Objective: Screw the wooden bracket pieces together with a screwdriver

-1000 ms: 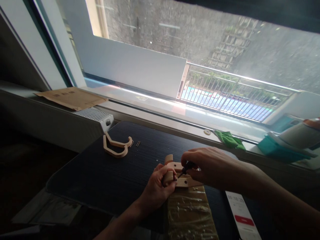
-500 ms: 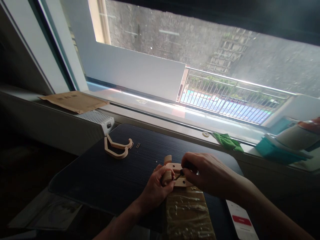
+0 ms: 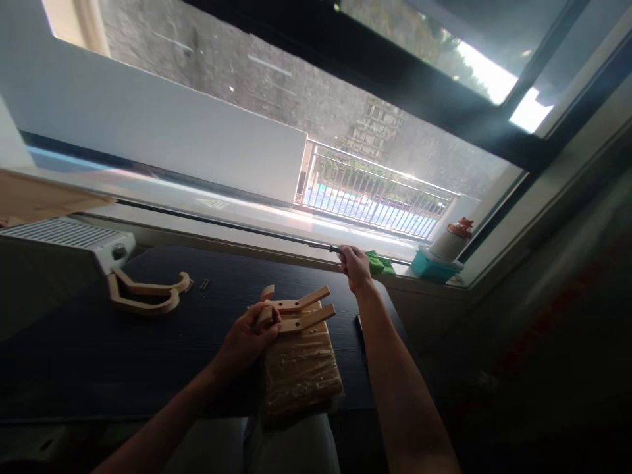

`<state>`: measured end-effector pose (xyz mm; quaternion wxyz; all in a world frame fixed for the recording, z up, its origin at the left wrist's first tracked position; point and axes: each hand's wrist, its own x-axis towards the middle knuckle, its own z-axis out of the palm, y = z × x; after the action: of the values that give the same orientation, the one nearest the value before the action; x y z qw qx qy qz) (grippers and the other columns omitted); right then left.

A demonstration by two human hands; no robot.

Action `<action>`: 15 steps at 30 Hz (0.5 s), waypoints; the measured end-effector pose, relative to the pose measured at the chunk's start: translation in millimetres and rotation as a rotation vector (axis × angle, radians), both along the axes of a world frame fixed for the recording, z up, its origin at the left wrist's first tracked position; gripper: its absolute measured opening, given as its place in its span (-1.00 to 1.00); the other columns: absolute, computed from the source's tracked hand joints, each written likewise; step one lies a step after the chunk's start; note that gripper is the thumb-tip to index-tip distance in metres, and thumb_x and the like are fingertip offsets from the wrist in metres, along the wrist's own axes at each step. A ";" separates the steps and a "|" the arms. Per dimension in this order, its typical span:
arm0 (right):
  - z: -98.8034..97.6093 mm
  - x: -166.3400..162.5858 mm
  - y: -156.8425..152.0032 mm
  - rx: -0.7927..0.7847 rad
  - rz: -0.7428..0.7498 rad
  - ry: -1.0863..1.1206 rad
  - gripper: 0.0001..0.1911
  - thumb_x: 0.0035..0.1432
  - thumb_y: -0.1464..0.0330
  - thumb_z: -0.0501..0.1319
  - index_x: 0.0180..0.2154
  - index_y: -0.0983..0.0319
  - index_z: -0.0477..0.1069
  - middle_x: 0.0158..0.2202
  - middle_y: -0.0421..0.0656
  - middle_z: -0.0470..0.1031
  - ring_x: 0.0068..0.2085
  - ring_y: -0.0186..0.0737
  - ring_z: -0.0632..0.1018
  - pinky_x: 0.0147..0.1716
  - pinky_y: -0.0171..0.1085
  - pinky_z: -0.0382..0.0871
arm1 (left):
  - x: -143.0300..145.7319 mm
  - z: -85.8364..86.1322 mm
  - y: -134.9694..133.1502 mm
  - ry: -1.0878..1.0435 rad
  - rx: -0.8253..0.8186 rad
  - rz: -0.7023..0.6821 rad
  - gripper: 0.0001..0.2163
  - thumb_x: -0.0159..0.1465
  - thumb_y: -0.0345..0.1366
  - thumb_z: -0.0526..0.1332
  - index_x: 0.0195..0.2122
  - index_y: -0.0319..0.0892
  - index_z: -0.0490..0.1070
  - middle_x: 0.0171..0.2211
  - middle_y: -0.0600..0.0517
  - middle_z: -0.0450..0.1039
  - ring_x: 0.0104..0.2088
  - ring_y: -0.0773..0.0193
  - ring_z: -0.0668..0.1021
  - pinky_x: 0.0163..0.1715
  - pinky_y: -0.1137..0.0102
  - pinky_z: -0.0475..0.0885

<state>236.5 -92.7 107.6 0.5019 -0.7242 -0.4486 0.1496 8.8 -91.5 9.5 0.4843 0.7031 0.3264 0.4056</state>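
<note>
My left hand is closed around the curved end of a bent wooden bracket with dark holes in its two arms. That bracket rests on a brown box wrapped in clear tape. My right hand grips a screwdriver and is held out near the window sill, apart from the wood; its dark shaft points left. A second wooden piece with hooked ends lies on the left of the table, and a few small screws lie beside it.
The dark table stands against the window sill. On the sill are a green cloth, a teal box and a bottle with an orange top. A brown paper envelope lies above a white radiator at left.
My right hand has drawn the screwdriver away from the wooden bracket, out towards the sill. My left hand keeps hold of the bracket. The view has swung right.
</note>
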 end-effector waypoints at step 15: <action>-30.6 -84.9 -54.7 0.233 0.184 -0.198 -0.70 0.17 0.12 -0.01 -0.47 0.18 0.17 -0.57 -0.25 0.27 -0.50 -0.28 0.31 -0.48 -0.32 0.20 | 6.6 -23.9 -8.9 -0.255 0.090 0.058 -0.96 0.05 -0.42 0.17 -0.45 -0.19 0.32 -0.53 0.15 0.27 -0.51 0.40 0.33 -0.45 0.52 0.29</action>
<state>151.6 -147.4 77.0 0.5200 -0.6280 -0.5747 0.0698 15.4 -100.4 -14.4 0.4779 0.6572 0.2639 0.5196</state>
